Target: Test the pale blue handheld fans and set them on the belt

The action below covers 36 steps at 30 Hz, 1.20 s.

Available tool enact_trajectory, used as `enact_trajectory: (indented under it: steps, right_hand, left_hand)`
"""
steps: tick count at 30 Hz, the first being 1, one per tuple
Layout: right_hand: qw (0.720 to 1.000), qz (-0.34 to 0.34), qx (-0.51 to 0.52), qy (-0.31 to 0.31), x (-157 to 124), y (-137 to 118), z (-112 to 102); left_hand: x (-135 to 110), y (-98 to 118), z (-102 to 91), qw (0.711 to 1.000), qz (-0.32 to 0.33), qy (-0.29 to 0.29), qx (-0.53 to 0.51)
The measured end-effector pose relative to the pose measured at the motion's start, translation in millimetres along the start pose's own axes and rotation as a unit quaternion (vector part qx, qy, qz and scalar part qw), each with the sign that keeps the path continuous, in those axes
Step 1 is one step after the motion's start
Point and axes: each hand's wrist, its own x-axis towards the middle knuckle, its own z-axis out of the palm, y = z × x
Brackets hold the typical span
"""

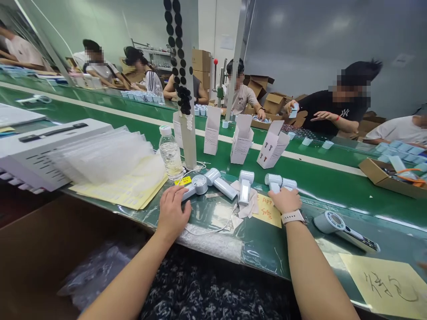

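Note:
My left hand (pixel 173 209) lies on the bench with its fingers spread and its thumb apart, its fingertips at the handle of a light blue handheld fan (pixel 200 184). Beside that fan is another light blue device with a round head (pixel 225 187). A third one (pixel 246 186) rests on a crumpled pale cloth (pixel 254 202). Further right, my right hand (pixel 285 201), with a pale watch on the wrist, is closed over the handle end of a light blue device (pixel 273 179). A similar device (pixel 289 183) touches its fingers, which are partly hidden.
A larger handheld fan (pixel 330 222) lies right of my right arm, above a handwritten yellow sheet (pixel 383 282). A water bottle (pixel 170 153) stands by a post (pixel 189 146). Open white boxes (pixel 242 142) stand on the green conveyor (pixel 310 178). Several people work across it.

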Motion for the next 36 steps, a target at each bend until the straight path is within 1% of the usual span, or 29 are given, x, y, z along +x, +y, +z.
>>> enact_trajectory:
  steps: [3,5,7,8,9,10,11,12,13,14,15,16,18,19,20,22,23,25,26,27,29,30,32,34,36]
  right_hand:
    - [0.998,-0.027,0.064,-0.001,-5,15,-10]
    - [0.992,-0.047,0.116,-0.003,-11,24,-16]
    - [0.983,-0.062,0.172,-0.004,-25,28,-20]
    - [0.978,-0.071,0.198,-0.005,-35,28,-20]
    - [0.971,-0.082,0.224,-0.005,-48,26,-19]
    - [0.965,-0.098,0.244,-0.006,-64,21,-17]
    - [0.958,-0.121,0.260,-0.006,-81,16,-14]
    - [0.951,-0.145,0.275,-0.007,-99,9,-11]
    - [0.943,-0.168,0.285,-0.012,-118,2,-8]
    - [0.933,-0.203,0.297,-0.024,-135,-5,-7]
    - [0.914,-0.265,0.302,-0.055,-151,-11,-6]
    - [0.905,-0.296,0.294,-0.078,-165,-15,-7]
    - [0.897,-0.323,0.275,-0.120,-182,-19,-11]
    - [0.895,-0.326,0.270,-0.140,-186,-19,-15]
    - [0.890,-0.333,0.268,-0.157,-188,-19,-18]
    - [0.871,-0.368,0.273,-0.175,-186,-20,-22]
    - [0.863,-0.389,0.274,-0.171,-184,-21,-23]
    - [0.853,-0.418,0.277,-0.146,-180,-27,-22]
    - [0.857,-0.417,0.273,-0.132,-177,-30,-21]
    - [0.867,-0.406,0.265,-0.115,-173,-31,-20]
    - [0.898,-0.360,0.241,-0.076,-160,-29,-20]
    - [0.915,-0.329,0.228,-0.050,-151,-23,-23]
    - [0.944,-0.253,0.209,0.017,-128,1,-33]
    - [0.966,-0.153,0.181,0.100,-102,38,-46]
    - [0.975,-0.029,0.135,0.177,-77,80,-59]
  left_hand:
    - [-9,3,-8.7,0.999,0.013,0.002,-0.039]
    - [-18,11,-14.9,0.997,0.022,-0.012,-0.076]
    - [-28,24,-19.0,0.988,0.014,-0.055,-0.140]
    - [-32,33,-19.7,0.978,-0.002,-0.093,-0.187]
    - [-35,42,-19.4,0.958,-0.026,-0.143,-0.245]
    - [-37,53,-18.1,0.926,-0.056,-0.200,-0.316]
    - [-38,64,-16.2,0.879,-0.087,-0.254,-0.394]
    - [-37,76,-14.0,0.822,-0.120,-0.293,-0.473]
    - [-36,88,-11.7,0.764,-0.159,-0.309,-0.543]
    - [-34,99,-9.8,0.713,-0.206,-0.304,-0.598]
    - [-32,108,-8.4,0.671,-0.261,-0.284,-0.633]
    - [-29,115,-7.9,0.641,-0.319,-0.256,-0.649]
    - [-26,122,-9.3,0.602,-0.415,-0.210,-0.649]
    - [-25,121,-10.9,0.586,-0.445,-0.197,-0.647]
    - [-24,119,-12.7,0.571,-0.466,-0.193,-0.648]
    - [-23,113,-15.9,0.541,-0.498,-0.197,-0.648]
    - [-22,109,-17.0,0.531,-0.513,-0.196,-0.645]
    - [-20,102,-17.6,0.529,-0.530,-0.189,-0.635]
    - [-19,99,-17.2,0.534,-0.531,-0.182,-0.632]
    - [-17,97,-16.5,0.539,-0.528,-0.178,-0.631]
    - [-14,91,-14.8,0.541,-0.518,-0.182,-0.637]
    - [-12,87,-13.9,0.538,-0.516,-0.188,-0.639]
    - [-11,78,-12.0,0.528,-0.514,-0.203,-0.645]
    - [-13,69,-9.2,0.516,-0.503,-0.224,-0.656]
    - [-18,60,-5.5,0.508,-0.469,-0.250,-0.677]
